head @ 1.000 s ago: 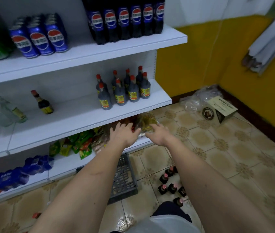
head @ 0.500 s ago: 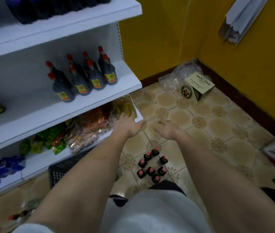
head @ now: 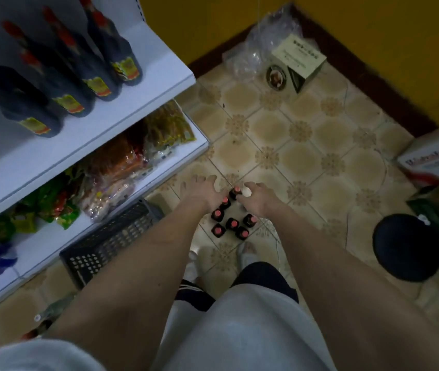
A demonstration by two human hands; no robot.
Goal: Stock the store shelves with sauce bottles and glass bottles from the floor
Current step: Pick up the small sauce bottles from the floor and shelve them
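Your two hands reach down to a cluster of small dark glass sauce bottles with red caps [head: 230, 223] standing upright on the patterned beige tiled floor [head: 306, 156], just in front of your feet. Your left hand [head: 202, 192] hovers over the far-left bottles with fingers spread and relaxed, gripping nothing you can see. Your right hand [head: 256, 196] is curled at the neck of the farthest bottle of the cluster; whether it truly grips it is blurred. Left of the cluster, a white metal shelf unit [head: 143, 97]: its upper shelf carries more dark red-capped sauce bottles with yellow labels [head: 97, 84] near the right edge; the lower shelf carries bagged snacks in clear and green wrappers [head: 122, 167]. A black plastic lattice crate [head: 111, 236] sits on the floor beneath the shelf's edge. Near the yellow wall corner, a small cardboard box [head: 297, 62] beside crumpled clear plastic. A round black stool [head: 407, 247] stands to your right.
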